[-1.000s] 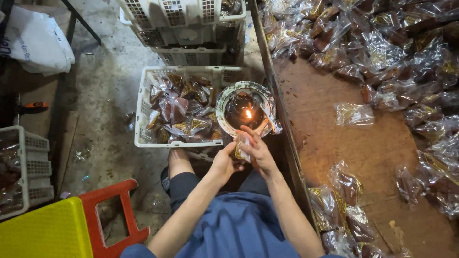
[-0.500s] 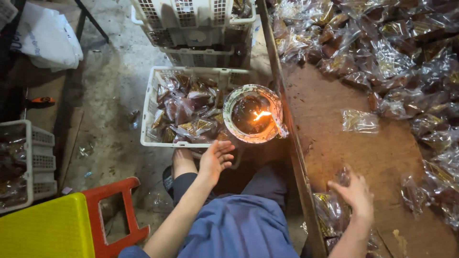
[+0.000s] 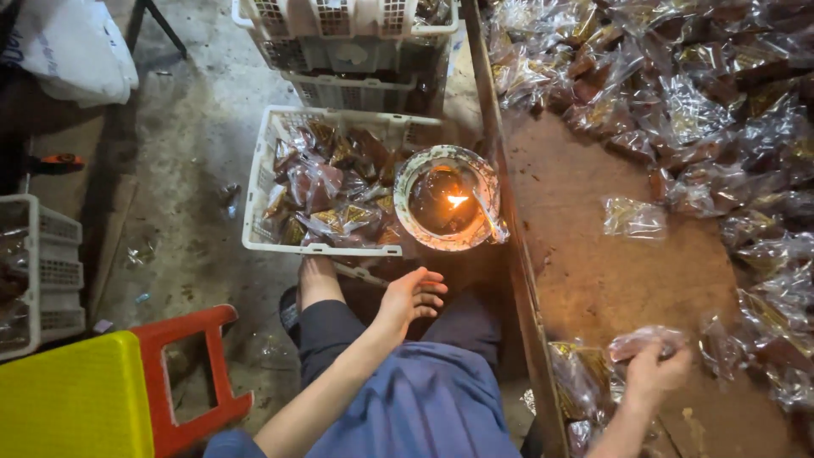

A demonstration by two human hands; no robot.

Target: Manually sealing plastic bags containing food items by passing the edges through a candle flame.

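From my feed the bench fills the right side, a brown board with a raised edge. A heap of clear packets with dark contents covers its far end and right side, and one stray packet lies alone on the bare middle. On the floor to the left I see a white crate loaded with more filled packets, with stacked crates beyond it. A second crate sits at the far left, and a yellow stool and a red stool stand nearest me. A white sack rests in the top left corner.

Between the crate and the bench edge sits a round bowl with a small flame burning in it (the only bright spot I get).

The hands are well apart. My left hand hovers over the lap just below the bowl, fingers spread and slack, holding nothing. My right hand is down at the near end of the bench, fingers closed on a bag of clear plastic, which sits at the bench's near right among other packets. I can't make out what is inside it.
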